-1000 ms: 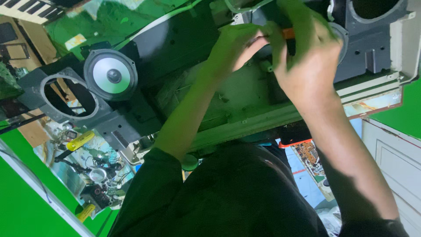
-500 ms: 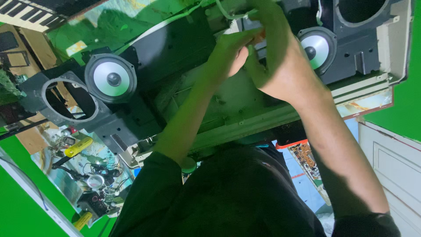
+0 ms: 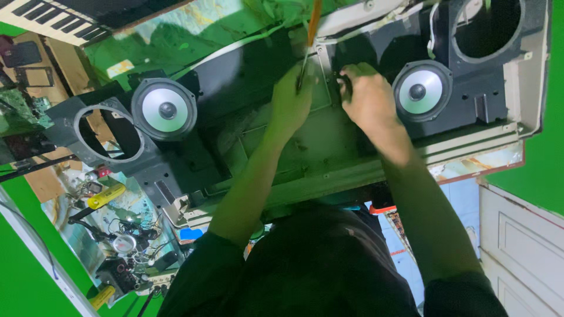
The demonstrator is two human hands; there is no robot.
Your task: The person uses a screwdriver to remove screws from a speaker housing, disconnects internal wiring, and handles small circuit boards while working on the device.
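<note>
— What is held in the left hand (image 3: 292, 97)?

— A screwdriver (image 3: 309, 44) with an orange handle is gripped there. Its handle is pointed up and away, and its shaft is hidden behind the fingers, which are closed around it.

— And the right hand (image 3: 367, 100)?

— It is pressed down on the pale metal tray (image 3: 305, 149) just beside the left hand, the fingers curled under. Whether something small is pinched in them cannot be told. The two hands are kept close together but not touching.

— Where is the tray placed?

— It is set in the middle of a long dark speaker panel (image 3: 247, 76), which lies across the workbench (image 3: 476, 141). A silver speaker cone (image 3: 166, 109) is seated at the left, with an empty round hole (image 3: 107, 136) just beside it. Another cone (image 3: 419, 91) is seen at the right, close to the right hand, and a second open hole (image 3: 486, 29) above it.

— Anything else about?

— A keyboard (image 3: 41, 14) is seen at the top left, and a yellow-handled tool (image 3: 107, 195) among clutter lower left.
</note>
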